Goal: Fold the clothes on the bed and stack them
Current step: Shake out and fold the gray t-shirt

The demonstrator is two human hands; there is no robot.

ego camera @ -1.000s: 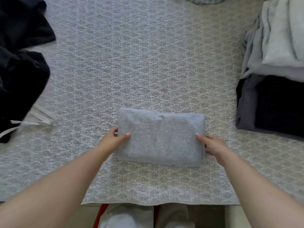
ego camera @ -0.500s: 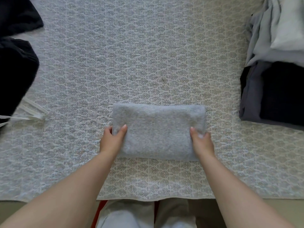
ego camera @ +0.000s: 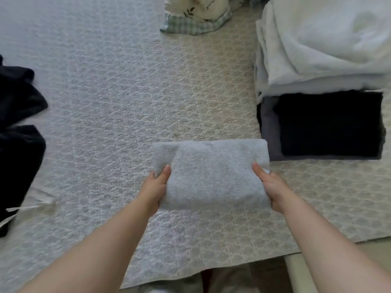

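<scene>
I see the bed under its pale quilted patterned bedspread point(ego camera: 118, 115) filling most of the view. On its right side sits a heap of white folded linen point(ego camera: 321, 49), and just in front of that a stack of folded dark navy and grey clothes point(ego camera: 325, 125). A loose pile of black unfolded garments point(ego camera: 19, 132) lies at the left edge. The folded light grey fleece garment point(ego camera: 211, 174) is near the bed's front edge, its right end just beside the dark stack. My left hand point(ego camera: 154, 189) grips its left end, thumb on top. My right hand point(ego camera: 273, 187) grips its right end likewise; the other fingers are hidden beneath.
</scene>
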